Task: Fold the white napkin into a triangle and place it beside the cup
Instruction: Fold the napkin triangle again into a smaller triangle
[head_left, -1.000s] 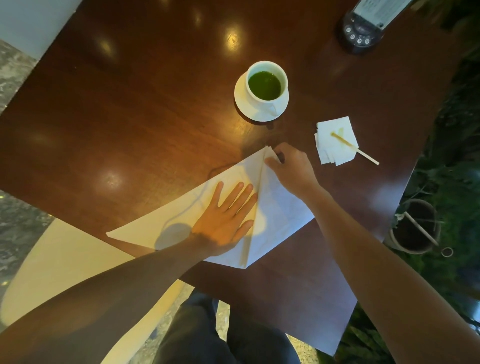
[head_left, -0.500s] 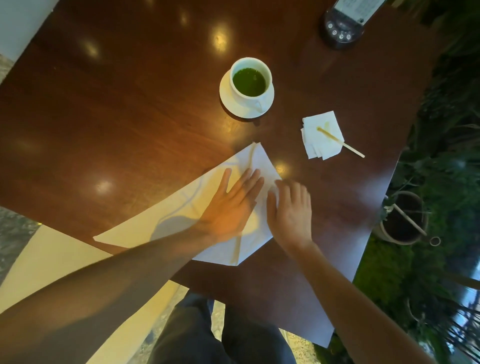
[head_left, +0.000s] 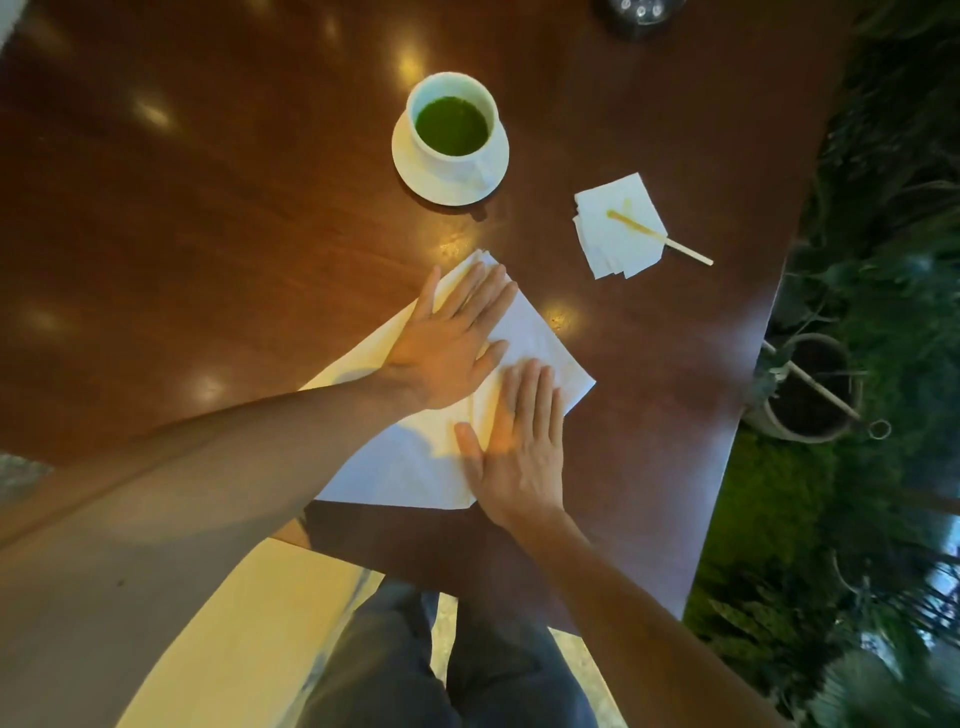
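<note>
The white napkin (head_left: 540, 338) lies folded on the dark wooden table (head_left: 234, 208), its far tip pointing toward the cup. My left hand (head_left: 452, 343) rests flat on its upper part, fingers spread. My right hand (head_left: 519, 441) lies flat on its lower right part, fingers together and pointing away from me. Neither hand grips the cloth; both press down on it. The white cup (head_left: 452, 124) holds green liquid and stands on a white saucer (head_left: 415, 171) beyond the napkin, apart from it.
A small stack of white paper squares (head_left: 623, 244) with a wooden stick (head_left: 680, 249) across it lies right of the cup. The table's right edge (head_left: 748, 395) borders plants and a pot (head_left: 810, 395). A dark object (head_left: 641, 10) sits at the far edge.
My right hand let go of the napkin's far corner, came back toward me and now lies flat on the cloth. My left hand slid farther up the napkin. The fold lies flatter.
</note>
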